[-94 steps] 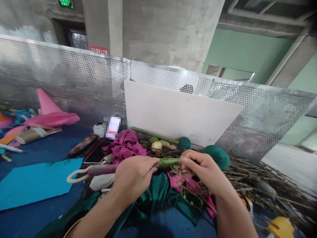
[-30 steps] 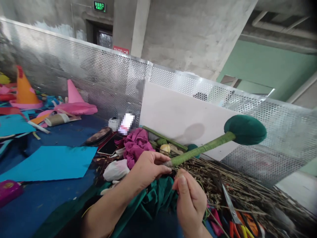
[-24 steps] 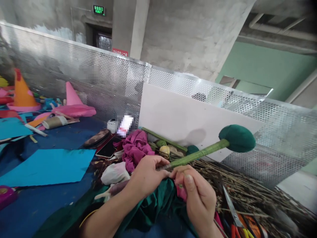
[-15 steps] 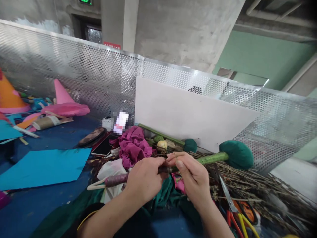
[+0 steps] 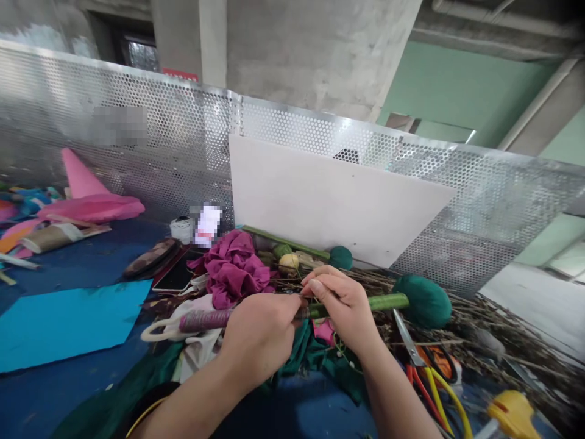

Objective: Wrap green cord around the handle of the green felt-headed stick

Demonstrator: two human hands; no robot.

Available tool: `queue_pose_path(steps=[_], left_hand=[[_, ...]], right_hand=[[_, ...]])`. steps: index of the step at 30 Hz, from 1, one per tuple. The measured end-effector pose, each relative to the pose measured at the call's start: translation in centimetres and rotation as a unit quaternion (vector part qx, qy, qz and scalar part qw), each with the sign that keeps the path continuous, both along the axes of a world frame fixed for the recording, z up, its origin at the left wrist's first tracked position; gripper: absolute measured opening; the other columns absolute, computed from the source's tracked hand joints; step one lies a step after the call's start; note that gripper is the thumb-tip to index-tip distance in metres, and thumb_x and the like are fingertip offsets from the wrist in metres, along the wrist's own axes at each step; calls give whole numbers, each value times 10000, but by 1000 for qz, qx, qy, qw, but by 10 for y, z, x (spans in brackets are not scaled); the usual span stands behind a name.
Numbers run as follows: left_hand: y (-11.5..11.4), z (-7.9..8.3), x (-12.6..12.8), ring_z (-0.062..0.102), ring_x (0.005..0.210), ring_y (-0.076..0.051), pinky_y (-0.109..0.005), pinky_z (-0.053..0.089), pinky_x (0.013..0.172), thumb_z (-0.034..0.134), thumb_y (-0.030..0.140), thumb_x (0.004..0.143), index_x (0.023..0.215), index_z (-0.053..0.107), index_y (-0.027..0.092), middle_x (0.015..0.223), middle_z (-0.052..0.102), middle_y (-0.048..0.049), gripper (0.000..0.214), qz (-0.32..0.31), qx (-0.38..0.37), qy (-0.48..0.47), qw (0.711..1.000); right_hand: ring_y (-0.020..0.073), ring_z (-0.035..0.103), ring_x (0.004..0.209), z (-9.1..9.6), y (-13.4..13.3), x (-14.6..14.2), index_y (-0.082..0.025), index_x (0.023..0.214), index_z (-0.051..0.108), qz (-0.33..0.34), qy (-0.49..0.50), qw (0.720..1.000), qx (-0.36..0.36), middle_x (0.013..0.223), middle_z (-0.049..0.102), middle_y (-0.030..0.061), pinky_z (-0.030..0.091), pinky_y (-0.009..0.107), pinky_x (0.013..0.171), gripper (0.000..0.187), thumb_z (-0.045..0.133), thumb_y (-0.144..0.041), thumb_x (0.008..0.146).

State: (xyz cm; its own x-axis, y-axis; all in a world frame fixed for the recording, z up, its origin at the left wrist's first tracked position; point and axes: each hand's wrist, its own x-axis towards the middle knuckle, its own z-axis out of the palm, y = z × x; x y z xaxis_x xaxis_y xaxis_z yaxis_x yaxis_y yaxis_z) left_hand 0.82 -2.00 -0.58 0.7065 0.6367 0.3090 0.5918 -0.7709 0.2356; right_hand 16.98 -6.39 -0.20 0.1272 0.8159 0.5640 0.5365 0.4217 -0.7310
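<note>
A wrapped stick point(image 5: 388, 302) lies slantwise across the middle, with a dark green cloth ball point(image 5: 423, 301) at its right end. Its left part is wound in purple point(image 5: 205, 321) and ends in a white loop point(image 5: 155, 330). My left hand point(image 5: 262, 323) is closed round the stick near its middle. Just right of it, my right hand point(image 5: 340, 305) pinches with thumb and fingers close over the stick; whatever is in that pinch is too small to make out. Under both hands lies crumpled green cloth point(image 5: 299, 347), beside a small pink packet point(image 5: 323, 331).
Scissors point(image 5: 409, 338) and a yellow-handled tool point(image 5: 512, 414) lie at right, near dry twigs point(image 5: 507, 347). Magenta cloth point(image 5: 237, 268), a phone point(image 5: 173, 274), and a blue sheet point(image 5: 73, 323) are left. A white board point(image 5: 333, 195) leans on the perforated metal screen point(image 5: 173, 128).
The view has swung rightward, so things appear further left, and the yellow-handled tool now shows at lower right. Both hands stay together at the stick's middle; the right fingers have shifted slightly.
</note>
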Motion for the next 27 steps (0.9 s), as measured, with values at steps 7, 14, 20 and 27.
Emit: queue_pose_path(steps=[7,14,20,27], left_hand=[[2,-9,0,631,633,-229,-330,440,533,465,120,873,1104,600,201,736,677,-9,280,-127,172,-3,977],[4,-8,0,638,650,-221,-335,457,533,472,88,849,996,655,201,780,703,-6,260,-154,207,-50,965],[21,-3,-13,689,719,-212,-316,502,621,522,86,810,1004,704,216,843,758,-5,296,-114,161,-96,976],[47,14,-41,708,909,-227,-318,512,804,567,160,789,1046,740,266,996,766,1,327,-10,37,-82,996]], right_hand=[[157,590,703,1,2,6,-180,615,670,30,45,995,-88,700,633,31,448,262,661,303,546,-268,878],[152,603,719,2,3,5,-176,613,686,32,67,992,-99,717,646,33,457,251,668,300,555,-280,863],[53,419,462,20,-20,30,-157,608,633,28,57,982,-178,747,598,8,346,204,447,322,571,-343,864],[48,363,425,23,-58,111,-148,684,705,-150,136,969,-143,761,647,46,281,194,362,347,724,-492,723]])
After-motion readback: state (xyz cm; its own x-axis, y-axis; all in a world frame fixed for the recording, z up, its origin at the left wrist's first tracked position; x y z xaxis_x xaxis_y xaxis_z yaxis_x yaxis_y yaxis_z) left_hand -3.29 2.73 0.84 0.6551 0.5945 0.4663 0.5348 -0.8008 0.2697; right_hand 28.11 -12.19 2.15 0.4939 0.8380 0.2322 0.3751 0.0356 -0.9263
